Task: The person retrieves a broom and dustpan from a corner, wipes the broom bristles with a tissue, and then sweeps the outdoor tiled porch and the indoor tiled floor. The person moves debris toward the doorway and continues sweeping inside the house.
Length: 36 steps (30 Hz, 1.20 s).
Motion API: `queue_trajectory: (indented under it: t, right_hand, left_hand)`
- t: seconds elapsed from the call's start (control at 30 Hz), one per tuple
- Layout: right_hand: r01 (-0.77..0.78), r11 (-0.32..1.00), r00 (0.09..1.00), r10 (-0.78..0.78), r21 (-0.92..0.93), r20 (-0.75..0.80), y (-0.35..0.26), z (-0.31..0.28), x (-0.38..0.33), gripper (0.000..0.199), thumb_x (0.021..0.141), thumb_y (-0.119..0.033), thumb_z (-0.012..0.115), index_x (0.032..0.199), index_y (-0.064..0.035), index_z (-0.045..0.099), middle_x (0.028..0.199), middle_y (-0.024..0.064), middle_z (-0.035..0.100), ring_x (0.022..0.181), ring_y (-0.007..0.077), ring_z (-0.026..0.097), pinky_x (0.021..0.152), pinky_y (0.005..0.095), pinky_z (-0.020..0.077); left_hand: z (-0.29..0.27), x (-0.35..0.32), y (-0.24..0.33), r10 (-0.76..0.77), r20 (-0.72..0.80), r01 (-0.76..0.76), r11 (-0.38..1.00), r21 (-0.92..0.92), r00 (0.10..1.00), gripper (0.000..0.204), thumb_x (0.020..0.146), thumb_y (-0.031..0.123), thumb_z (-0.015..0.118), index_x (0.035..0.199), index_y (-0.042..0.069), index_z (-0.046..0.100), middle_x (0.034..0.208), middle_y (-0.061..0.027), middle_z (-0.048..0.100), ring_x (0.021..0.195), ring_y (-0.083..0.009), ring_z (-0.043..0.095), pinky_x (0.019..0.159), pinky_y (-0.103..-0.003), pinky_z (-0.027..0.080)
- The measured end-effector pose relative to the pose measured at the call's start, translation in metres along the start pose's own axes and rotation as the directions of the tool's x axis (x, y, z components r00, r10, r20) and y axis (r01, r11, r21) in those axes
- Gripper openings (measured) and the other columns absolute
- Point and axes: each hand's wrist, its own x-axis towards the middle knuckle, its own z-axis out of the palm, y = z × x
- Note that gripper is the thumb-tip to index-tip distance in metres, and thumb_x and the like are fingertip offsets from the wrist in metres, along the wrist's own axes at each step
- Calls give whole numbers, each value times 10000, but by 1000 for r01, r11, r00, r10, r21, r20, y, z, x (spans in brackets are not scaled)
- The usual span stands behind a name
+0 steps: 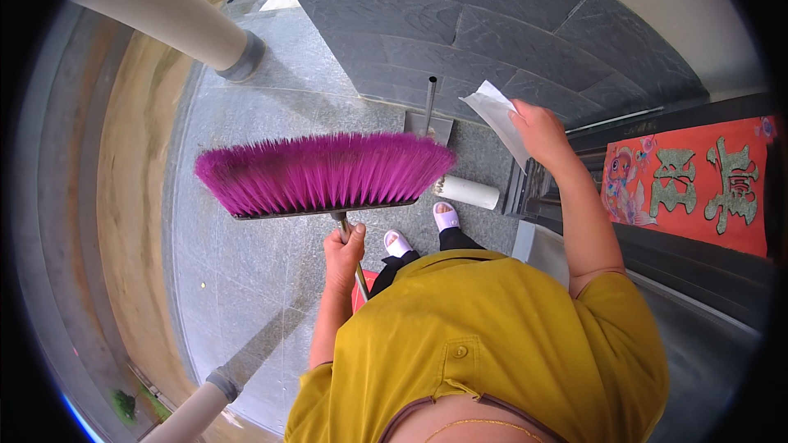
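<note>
My left hand [343,256] is closed around the metal handle of a broom, just below its head. The broom [328,171] is raised with its wide purple bristles pointing up and away from me. In my right hand [542,133], held out to the right near the wall, a white sheet of paper or tissue [497,115] is pinched between thumb and fingers. The sheet hangs folded and is apart from the bristles. Beyond the broom's right end stands a grey dustpan [440,127] with an upright metal handle.
A white cylinder [468,192] lies on the grey tiled floor [238,262] by my feet. Dark stone tiles [460,16] cover the wall ahead. Round columns [164,12] stand at the left. At the right, a red banner [685,184] hangs on a dark doorway.
</note>
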Motion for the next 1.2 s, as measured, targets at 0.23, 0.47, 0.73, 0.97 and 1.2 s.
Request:
queue_trajectory:
  t: [0.23, 0.47, 0.73, 0.97, 1.2]
  right_hand:
    - [-24, 993, 994, 36, -113, 103, 34, 34, 22, 234, 854, -220, 465, 997, -59, 558, 892, 193, 594, 873, 390, 544, 700, 453, 431]
    - [30, 963, 968, -95, 269, 234, -39, 15, 12, 278, 875, -210, 474, 1049, -16, 569, 886, 119, 639, 806, 189, 597, 710, 338, 446]
    - [257, 920, 949, -297, 297, 100, -68, 0, -29, 273, 884, -154, 459, 1080, 5, 563, 1028, 99, 599, 939, 160, 539, 815, 291, 410]
    - [492, 645, 762, -644, 585, 68, -73, 6, -37, 267, 885, -193, 490, 1088, -44, 576, 1196, 117, 520, 1084, 239, 495, 930, 336, 366]
    - [264, 840, 923, -363, 474, 129, -86, 15, -29, 367, 790, -72, 600, 1150, -51, 533, 1114, 64, 510, 972, 175, 520, 831, 284, 436]
  left_hand:
    - [6, -6, -12, 68, -17, -67, 997, 40, 998, 307, 829, 227, 636, 621, 78, 468, 518, 43, 418, 449, -49, 366, 413, -223, 279]
    - [5, -1, -26, 148, -50, -140, 982, 127, 988, 321, 815, 170, 659, 602, 73, 440, 568, 67, 394, 540, -40, 327, 474, -220, 288]
    - [11, 3, -24, 178, -116, -157, 972, 175, 977, 347, 809, 158, 667, 584, 69, 418, 574, 69, 371, 555, -51, 311, 486, -232, 283]
    - [15, 5, -22, 212, -155, -178, 961, 212, 965, 382, 806, 162, 671, 573, 70, 383, 570, 66, 362, 555, -53, 306, 485, -236, 285]
    - [20, -1, -17, 354, -152, -312, 918, 243, 923, 454, 789, 129, 687, 552, 82, 301, 555, 58, 343, 548, -56, 290, 473, -231, 280]
